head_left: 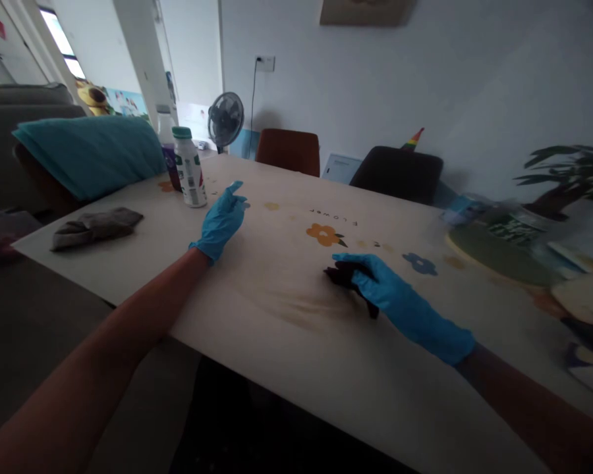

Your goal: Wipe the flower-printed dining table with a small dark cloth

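Observation:
Both my hands wear blue gloves. My right hand [390, 293] is closed over a dark, bunched cloth [343, 273], pressed down on the white table [261, 270] beside an orange flower print [323, 234]. Brownish streaks [296, 309] show on the tabletop just left of that cloth. Over the table's left part, my left hand [223, 222] holds nothing, its fingers partly stretched out. Close to it stands a white bottle with a green cap [192, 172], in front of a second bottle with purple on it [166, 128].
A crumpled grey-brown cloth [96, 227] lies at the table's left edge. On the right are a round green mat [494, 257] and a potted plant [524, 220]. Chairs [287, 150] line the far side; a teal cloth [91, 151] drapes over another. Behind stands a fan [226, 118].

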The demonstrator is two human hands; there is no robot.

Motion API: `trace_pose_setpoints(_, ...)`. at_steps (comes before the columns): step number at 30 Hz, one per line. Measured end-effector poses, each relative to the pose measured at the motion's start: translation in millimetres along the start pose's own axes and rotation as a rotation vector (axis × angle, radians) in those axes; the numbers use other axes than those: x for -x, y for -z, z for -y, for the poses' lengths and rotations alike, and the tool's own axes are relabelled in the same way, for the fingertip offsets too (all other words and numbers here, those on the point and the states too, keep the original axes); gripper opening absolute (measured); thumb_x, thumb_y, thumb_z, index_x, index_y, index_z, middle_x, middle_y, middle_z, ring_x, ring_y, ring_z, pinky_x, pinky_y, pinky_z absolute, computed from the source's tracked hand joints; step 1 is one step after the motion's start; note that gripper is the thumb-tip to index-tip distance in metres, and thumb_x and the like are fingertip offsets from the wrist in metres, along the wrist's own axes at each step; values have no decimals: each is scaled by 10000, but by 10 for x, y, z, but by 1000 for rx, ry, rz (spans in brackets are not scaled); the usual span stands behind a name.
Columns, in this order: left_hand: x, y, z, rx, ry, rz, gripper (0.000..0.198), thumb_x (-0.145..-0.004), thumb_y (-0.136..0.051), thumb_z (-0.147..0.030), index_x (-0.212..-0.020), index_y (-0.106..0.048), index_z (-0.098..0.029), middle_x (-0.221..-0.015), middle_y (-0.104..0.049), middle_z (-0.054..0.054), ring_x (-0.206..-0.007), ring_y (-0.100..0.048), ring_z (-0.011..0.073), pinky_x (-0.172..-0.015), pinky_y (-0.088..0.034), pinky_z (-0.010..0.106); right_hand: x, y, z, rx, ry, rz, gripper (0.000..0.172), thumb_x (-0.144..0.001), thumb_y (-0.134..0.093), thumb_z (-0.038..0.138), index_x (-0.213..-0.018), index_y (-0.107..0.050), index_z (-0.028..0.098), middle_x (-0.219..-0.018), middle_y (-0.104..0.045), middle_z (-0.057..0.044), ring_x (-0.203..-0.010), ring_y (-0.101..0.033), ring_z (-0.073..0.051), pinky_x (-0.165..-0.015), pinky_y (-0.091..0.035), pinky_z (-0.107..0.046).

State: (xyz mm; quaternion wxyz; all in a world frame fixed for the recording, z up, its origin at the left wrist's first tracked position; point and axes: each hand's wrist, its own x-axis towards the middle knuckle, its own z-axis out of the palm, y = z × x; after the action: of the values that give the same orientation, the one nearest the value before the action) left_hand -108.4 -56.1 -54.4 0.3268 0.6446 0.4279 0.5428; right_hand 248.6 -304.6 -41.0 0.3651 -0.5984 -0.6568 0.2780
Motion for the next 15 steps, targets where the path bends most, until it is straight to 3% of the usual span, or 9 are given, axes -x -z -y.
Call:
trace_pose_setpoints(3,14,26,-4,2,-9,5,605,-1145,-647,-10,-1709,-671,-229,-1348,-902,84,-1280,-842,267,-1332,-596,530,-120,-11,214,-172,-114,103,657,-1088,-768,892,-1344,-893,300,-1396,-913,-163,-1325,-880,-455,-1205,-738,-667)
trace_pose_setpoints(6,22,40,5,-18,0,7,602,-1160,-639,-29,-1726,-671,-231,-1375,-902,91,-1290,-834,271,-1311,-606,522,-233,-89,338,-262,-191,310,544,-1121,-756,826,-1158,-922,310,-1228,-944,-135,-1142,-929,-428,-1111,-786,-643)
trace_pose_setpoints(9,21,35,32,-11,-6,9,631,-1160,-636,-39,-1751,-665,-259,-1407,-900,85,-1301,-823,258,-1315,-594,501,-441,-157,345,-206,-169,416,479,-1125,-759,746,-1168,-953,310,-1306,-938,-114,-1252,-910,-422,-1177,-757,-637)
trace_pose_setpoints(11,18,27,43,-21,-6,8,644,-1160,-637,-40,-1764,-660,-262,-1416,-900,84,-1310,-816,253,-1326,-580,493,-647,-159,307,-95,-68,373,489,-1091,-787,719,-1262,-966,296,-1491,-892,-106,-1439,-837,-429,-1313,-667,-650)
trace_pose_setpoints(15,13,19,14,-34,24,-2,633,-1153,-648,-17,-1756,-661,-211,-1393,-900,102,-1322,-809,259,-1330,-568,486,-993,-115,200,96,44,130,584,-1134,-733,638,-1551,-887,259,-1770,-730,-122,-1669,-668,-433,-1463,-495,-672)
